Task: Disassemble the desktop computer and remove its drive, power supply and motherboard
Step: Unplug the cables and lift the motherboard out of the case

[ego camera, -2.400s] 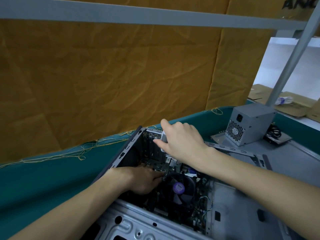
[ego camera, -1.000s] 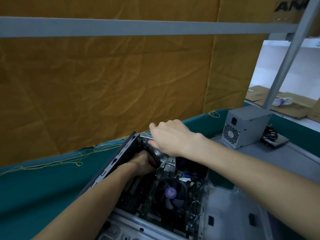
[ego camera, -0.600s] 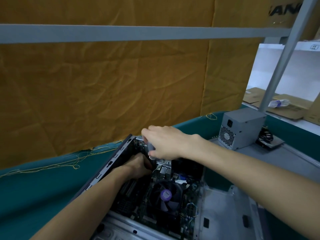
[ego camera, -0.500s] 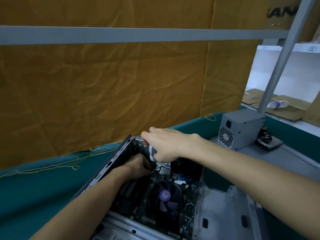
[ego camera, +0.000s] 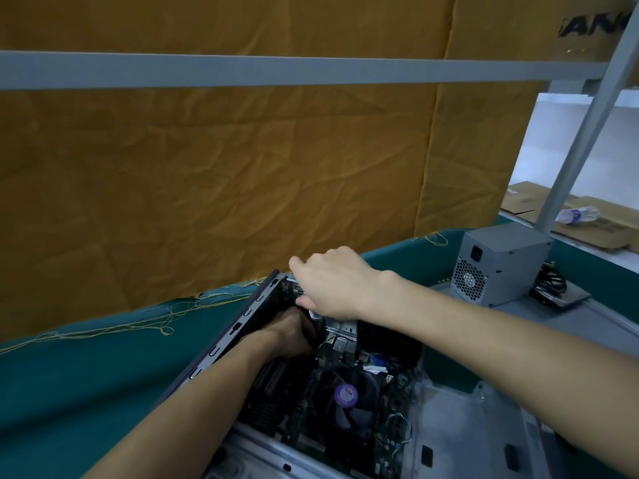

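The open desktop case (ego camera: 230,340) lies on its side on the green table. Inside it sits the motherboard (ego camera: 304,409), with a black fan (ego camera: 346,395) that bears a purple sticker. My left hand (ego camera: 294,331) reaches deep into the case's far corner, above the board; its fingers are hidden. My right hand (ego camera: 333,288) hovers over the case's rear edge, fingers curled round a small grey handle (ego camera: 314,313) that points down into the case. The grey power supply (ego camera: 501,267) stands outside the case at the right. A flat dark drive (ego camera: 562,297) lies behind it.
Green cloth (ego camera: 86,385) covers the table, with frayed yellow threads along its far edge. A brown paper wall rises behind, crossed by a grey bar (ego camera: 276,69). A slanted grey post (ego camera: 584,126) stands at the right. Cardboard and a plastic bottle (ego camera: 575,214) lie beyond it.
My left hand has moved from beside the fan into the far corner of the case. My right hand has shifted left along the rear edge and turned palm down over the grey handle.
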`<state>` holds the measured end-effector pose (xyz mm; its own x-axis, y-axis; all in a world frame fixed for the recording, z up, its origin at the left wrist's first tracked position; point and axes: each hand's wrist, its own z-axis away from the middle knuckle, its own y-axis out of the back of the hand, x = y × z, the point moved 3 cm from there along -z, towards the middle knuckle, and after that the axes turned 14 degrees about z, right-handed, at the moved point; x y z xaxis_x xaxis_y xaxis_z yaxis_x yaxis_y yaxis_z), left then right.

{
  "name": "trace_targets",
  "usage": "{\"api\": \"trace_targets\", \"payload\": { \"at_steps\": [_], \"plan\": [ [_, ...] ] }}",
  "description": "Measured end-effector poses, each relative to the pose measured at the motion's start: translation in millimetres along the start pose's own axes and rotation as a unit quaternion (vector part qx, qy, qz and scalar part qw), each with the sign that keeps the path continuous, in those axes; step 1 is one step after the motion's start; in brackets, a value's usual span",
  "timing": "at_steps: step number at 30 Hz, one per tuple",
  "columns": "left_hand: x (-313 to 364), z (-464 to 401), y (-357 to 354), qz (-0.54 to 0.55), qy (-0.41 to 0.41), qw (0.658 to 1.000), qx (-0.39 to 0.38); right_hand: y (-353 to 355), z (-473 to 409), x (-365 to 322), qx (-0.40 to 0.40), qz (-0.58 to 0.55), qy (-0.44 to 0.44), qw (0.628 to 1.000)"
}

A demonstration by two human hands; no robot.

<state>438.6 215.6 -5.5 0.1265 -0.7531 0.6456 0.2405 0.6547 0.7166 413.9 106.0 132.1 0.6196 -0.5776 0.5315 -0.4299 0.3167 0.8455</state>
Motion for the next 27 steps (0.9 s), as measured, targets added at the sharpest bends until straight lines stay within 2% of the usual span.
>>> {"api": "trace_targets", "payload": {
  "at_steps": [3,5,8,10,12,13,14,18,20,22,23,24,27],
  "plan": [
    [-1.2,0.3,0.8,-0.007,0.009,1.000,0.011,2.6,-1.3,5.1,-0.082,-0.153,0.046,0.984],
    [-2.3,-0.2,-0.2,-0.011,0.018,1.000,0.009,4.0,-0.5,3.9,-0.078,-0.116,0.034,0.990],
    [-2.7,-1.6,-2.1,0.001,0.017,1.000,-0.005,1.2,-1.7,2.2,-0.029,0.037,-0.023,0.999],
    [-2.7,-3.2,-2.6,-0.002,0.010,1.000,-0.008,-0.5,-2.1,1.7,-0.012,-0.008,-0.004,1.000],
    [-2.4,-3.0,-1.4,-0.007,0.013,1.000,-0.002,-1.5,-1.3,7.2,-0.053,-0.123,0.029,0.991],
    [-2.9,-3.4,-0.9,-0.004,0.016,1.000,0.001,-0.1,0.4,8.3,-0.070,-0.146,0.041,0.986],
    [-4.0,-4.5,-0.8,0.002,0.020,1.000,0.002,0.5,1.8,7.8,-0.075,-0.136,0.041,0.987],
    [-3.6,-3.7,-1.5,0.012,0.017,1.000,-0.012,-2.7,1.7,4.8,-0.010,-0.005,-0.008,1.000],
    [-3.5,-3.0,-1.9,0.010,0.016,1.000,-0.015,-4.8,0.6,7.3,-0.024,-0.080,0.009,0.996],
    [-4.3,-3.0,-1.6,0.013,0.016,1.000,-0.014,-4.3,0.9,15.4,-0.086,-0.182,0.030,0.979],
    [-4.3,-3.4,-1.4,0.016,0.016,1.000,-0.013,-3.0,2.4,16.9,-0.104,-0.197,0.036,0.974],
    [-4.6,-3.6,-1.5,0.022,0.019,1.000,-0.012,-2.9,3.4,16.6,-0.104,-0.176,0.033,0.978],
    [-4.4,-3.0,-1.5,0.041,0.026,0.999,-0.011,-5.5,3.5,9.5,-0.046,-0.016,-0.004,0.999]
  ]
}}
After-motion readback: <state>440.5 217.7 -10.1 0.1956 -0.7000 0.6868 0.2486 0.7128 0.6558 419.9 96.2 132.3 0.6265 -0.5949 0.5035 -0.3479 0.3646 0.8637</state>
